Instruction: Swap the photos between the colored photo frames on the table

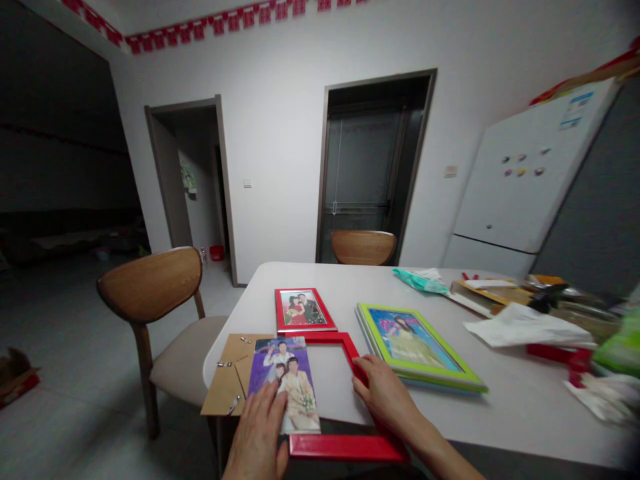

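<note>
An empty red picture frame [345, 448] extends over the table's near edge. My right hand [383, 393] has its fingers closed around the right side of it. Over the frame's left part lies a photo [300, 393] of several people against purple. My left hand [260, 420] rests on the photo's lower left with fingers stretched out, its thumb close to the frame's lower left corner. Partly under the photo is a brown backing board [217, 387] with metal clips. Behind these lies a smaller red frame with a photo [304, 310]. To the right is a stack of frames, a green one [420, 340] on top.
The white table [340, 280] holds a teal packet [420, 281], white paper [527, 327] and clutter at right. One wooden chair [155, 283] stands at left, another [363, 248] at the far side. A white fridge [525, 180] is at the right.
</note>
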`<state>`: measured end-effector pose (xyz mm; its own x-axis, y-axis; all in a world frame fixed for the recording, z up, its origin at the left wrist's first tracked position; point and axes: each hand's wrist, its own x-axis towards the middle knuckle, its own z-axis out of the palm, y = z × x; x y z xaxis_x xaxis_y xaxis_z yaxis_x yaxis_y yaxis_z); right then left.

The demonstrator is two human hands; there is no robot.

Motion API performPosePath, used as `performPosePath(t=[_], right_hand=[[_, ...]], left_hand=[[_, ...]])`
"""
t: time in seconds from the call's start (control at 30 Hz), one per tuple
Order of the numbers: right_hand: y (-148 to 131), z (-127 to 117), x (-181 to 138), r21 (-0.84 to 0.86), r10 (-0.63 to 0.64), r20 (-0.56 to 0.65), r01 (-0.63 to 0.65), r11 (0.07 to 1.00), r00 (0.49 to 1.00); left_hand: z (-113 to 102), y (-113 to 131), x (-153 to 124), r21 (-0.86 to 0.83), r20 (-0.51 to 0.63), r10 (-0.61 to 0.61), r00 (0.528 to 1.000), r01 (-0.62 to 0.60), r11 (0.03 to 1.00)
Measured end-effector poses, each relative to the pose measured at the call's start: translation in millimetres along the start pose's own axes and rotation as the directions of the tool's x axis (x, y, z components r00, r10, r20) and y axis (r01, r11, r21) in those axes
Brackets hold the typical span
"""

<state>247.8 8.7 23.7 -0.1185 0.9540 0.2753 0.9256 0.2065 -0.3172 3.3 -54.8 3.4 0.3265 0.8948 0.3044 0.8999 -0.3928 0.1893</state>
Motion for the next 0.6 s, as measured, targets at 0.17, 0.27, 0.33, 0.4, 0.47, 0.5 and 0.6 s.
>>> performPosePath(t=[0.17, 0.27, 0.33, 0.4, 0.47, 0.5, 0.6], right_hand=[[1.9, 5.5, -2.9, 0.054, -0.032, -0.07, 0.035, 0.998, 0.997], [-6.0, 1.1, -5.0, 0.16, -0.065, -0.129, 0.086, 0.983, 0.989], [-16.6, -4.8, -6.2, 0.288, -0.084, -0.14, 0.122, 0.95, 0.987], [-29.9, -9.5, -6.8, 0.449, -0.08, -0.109, 0.121, 0.885, 0.991], [-43.1, -9.8, -6.8, 0.626, -0.048, -0.032, 0.057, 0.778, 0.998], [-49.0, -8.1, -6.4, 0.713, -0.011, 0.035, -0.017, 0.701, 0.999], [-60.3, -0.3, -4.2, 0.894, 0.084, 0.284, -0.295, 0.336, 0.955]], left_hand=[[16.8, -1.9, 9.3, 0.107, -0.16, 0.138, 0.977, -0.122, 0.987], [5.0, -5.9, 13.5, -0.019, -0.299, 0.135, 0.945, -0.147, 0.989], [-14.1, -4.4, 17.7, -0.219, -0.382, 0.004, 0.924, -0.095, 0.971], [-35.7, 2.3, 23.4, -0.485, -0.408, -0.235, 0.882, 0.009, 0.875], [-51.7, 14.3, 29.9, -0.763, -0.32, -0.482, 0.816, 0.08, 0.641], [-55.6, 21.7, 33.0, -0.876, -0.238, -0.563, 0.791, 0.075, 0.477], [-49.8, 45.1, 39.8, -1.0, -0.014, -0.589, 0.808, -0.023, -0.008]])
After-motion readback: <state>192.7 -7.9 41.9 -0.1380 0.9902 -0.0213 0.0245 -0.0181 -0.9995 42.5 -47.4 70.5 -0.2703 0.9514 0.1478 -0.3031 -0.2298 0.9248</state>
